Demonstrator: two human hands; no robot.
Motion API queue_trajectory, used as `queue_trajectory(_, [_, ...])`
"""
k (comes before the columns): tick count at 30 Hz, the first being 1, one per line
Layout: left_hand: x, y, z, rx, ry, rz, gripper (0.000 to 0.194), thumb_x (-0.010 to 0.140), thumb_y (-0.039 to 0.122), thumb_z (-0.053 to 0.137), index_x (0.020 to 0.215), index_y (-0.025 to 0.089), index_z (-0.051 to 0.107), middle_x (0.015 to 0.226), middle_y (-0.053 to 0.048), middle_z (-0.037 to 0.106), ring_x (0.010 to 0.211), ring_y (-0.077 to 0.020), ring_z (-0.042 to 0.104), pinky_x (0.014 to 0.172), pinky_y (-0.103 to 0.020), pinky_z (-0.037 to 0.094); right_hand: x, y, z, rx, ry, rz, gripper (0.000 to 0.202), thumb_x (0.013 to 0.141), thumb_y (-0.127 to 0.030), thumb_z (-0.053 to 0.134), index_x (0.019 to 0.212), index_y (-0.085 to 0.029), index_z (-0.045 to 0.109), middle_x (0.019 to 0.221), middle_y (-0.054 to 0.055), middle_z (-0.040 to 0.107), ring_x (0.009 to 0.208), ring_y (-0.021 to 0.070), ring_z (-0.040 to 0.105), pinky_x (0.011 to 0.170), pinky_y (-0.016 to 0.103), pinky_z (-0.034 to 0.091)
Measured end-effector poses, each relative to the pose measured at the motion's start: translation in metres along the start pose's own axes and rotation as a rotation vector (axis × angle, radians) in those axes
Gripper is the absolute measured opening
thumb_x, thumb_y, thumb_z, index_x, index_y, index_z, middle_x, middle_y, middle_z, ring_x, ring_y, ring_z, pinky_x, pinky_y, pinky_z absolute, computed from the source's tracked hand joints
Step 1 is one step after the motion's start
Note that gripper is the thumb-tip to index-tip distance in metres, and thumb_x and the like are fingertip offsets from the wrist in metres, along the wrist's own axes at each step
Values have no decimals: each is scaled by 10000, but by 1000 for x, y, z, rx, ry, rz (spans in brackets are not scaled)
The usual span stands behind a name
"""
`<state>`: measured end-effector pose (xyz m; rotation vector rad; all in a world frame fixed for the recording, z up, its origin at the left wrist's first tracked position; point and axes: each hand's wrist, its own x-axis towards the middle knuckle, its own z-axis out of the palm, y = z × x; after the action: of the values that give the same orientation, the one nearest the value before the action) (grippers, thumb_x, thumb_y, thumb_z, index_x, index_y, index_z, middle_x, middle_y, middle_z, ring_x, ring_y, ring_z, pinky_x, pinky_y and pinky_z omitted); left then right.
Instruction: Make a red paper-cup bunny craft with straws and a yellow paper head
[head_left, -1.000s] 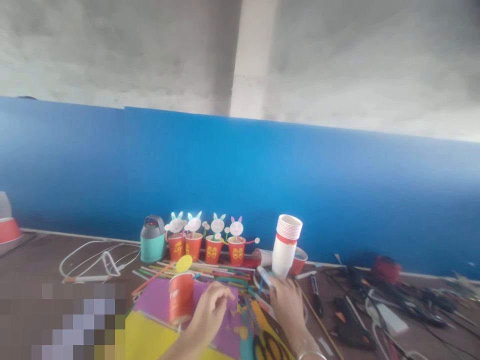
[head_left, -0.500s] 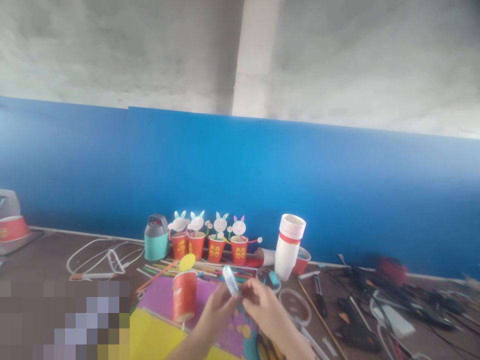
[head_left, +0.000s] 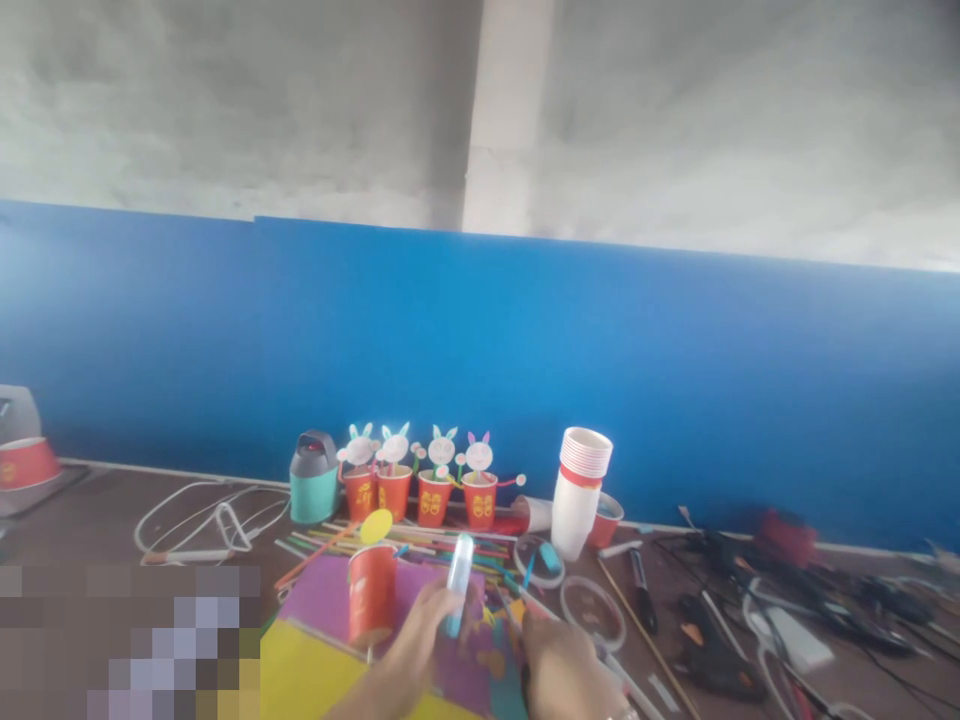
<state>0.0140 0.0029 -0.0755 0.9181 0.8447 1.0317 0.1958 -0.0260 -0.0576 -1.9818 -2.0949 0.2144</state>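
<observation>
My left hand (head_left: 421,632) is closed on a roll of clear tape (head_left: 459,585), held upright and seen edge-on above the purple sheet (head_left: 409,590). My right hand (head_left: 566,660), blurred, is curled beside it with a pair of scissors, whose pointed blades (head_left: 511,612) stick out towards the upper left; the handles are mostly hidden under the fingers. A red paper cup (head_left: 372,600) with a yellow disc (head_left: 376,525) above it stands upside down left of my left hand.
Several red cups with rabbit figures (head_left: 433,497) stand by the blue partition (head_left: 480,340). Behind my right hand rises a stack of paper cups (head_left: 577,500). Coloured sticks (head_left: 330,545) lie behind the purple sheet. A glue gun (head_left: 712,650) and tangled cables (head_left: 847,620) lie to the right.
My right hand has left the tape roll and moved down and right, onto the scissors. My left hand keeps the roll, which is now turned more upright.
</observation>
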Motion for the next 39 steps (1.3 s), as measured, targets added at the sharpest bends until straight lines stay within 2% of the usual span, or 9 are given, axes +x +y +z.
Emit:
queue_trajectory(4, [0, 8, 6, -74, 18, -51, 347, 606, 406, 775, 766, 166, 581, 566, 70, 506, 504, -95, 489, 512, -225, 367, -3, 2, -25, -86, -120, 26, 328, 478, -18, 618, 736, -197, 713, 815, 165, 763, 816, 378, 713, 674, 385, 514])
queue_trajectory(8, [0, 10, 9, -109, 45, -73, 339, 602, 382, 792, 760, 160, 589, 622, 48, 552, 522, -86, 509, 506, -215, 360, 1, 7, -43, 91, -68, -21, 339, 529, -31, 565, 789, -233, 646, 774, 62, 745, 795, 283, 703, 618, 281, 461])
queue_trajectory(13, [0, 8, 7, -135, 51, -82, 256, 644, 333, 769, 742, 153, 616, 628, 45, 554, 527, -82, 514, 531, -213, 388, 10, 1, -46, 439, 5, -93, 351, 610, -42, 487, 894, -220, 589, 798, 8, 717, 729, 178, 664, 613, 214, 435])
queue_trajectory(17, [-2, 10, 8, -165, 64, -94, 199, 664, 290, 753, 732, 155, 624, 675, 30, 589, 608, -97, 567, 615, -210, 452, 13, -11, -44, 622, 17, -177, 347, 672, -79, 490, 990, -197, 565, 780, -5, 697, 709, 163, 644, 611, 212, 444])
queue_trajectory(20, [-3, 11, 8, -185, 74, -101, 170, 676, 258, 741, 734, 154, 619, 735, 7, 625, 674, -108, 596, 690, -227, 487, 11, -19, -45, 533, 32, -156, 340, 661, -94, 527, 980, -201, 571, 754, -5, 687, 690, 170, 629, 615, 228, 432])
queue_trajectory(24, [-1, 9, 6, -195, 88, -104, 197, 663, 249, 751, 748, 162, 596, 799, -7, 639, 778, -122, 617, 768, -239, 493, 8, -24, -44, 377, 55, -173, 342, 669, -104, 549, 988, -225, 583, 824, 25, 702, 792, 201, 639, 679, 244, 424])
queue_trajectory(31, [-3, 9, 4, -78, 33, -106, 285, 591, 323, 753, 747, 163, 575, 714, 13, 611, 669, -124, 570, 641, -240, 440, 8, -24, -40, 273, 46, -191, 402, 682, -85, 516, 1058, -221, 559, 1012, 71, 700, 913, 215, 649, 709, 233, 403])
queue_trajectory(35, [-4, 12, 6, -3, 18, -87, 268, 606, 345, 714, 746, 171, 567, 660, 34, 572, 614, -118, 531, 592, -237, 384, 8, -26, -42, 239, 44, -193, 280, 705, -110, 506, 953, -231, 553, 944, 46, 700, 853, 204, 651, 662, 224, 384])
queue_trajectory(39, [-3, 11, 5, 42, 17, -93, 261, 618, 358, 686, 759, 175, 565, 642, 45, 553, 567, -111, 495, 557, -239, 332, 9, -25, -41, 243, 53, -216, 252, 702, -112, 501, 918, -238, 537, 897, 30, 690, 801, 194, 637, 632, 223, 361])
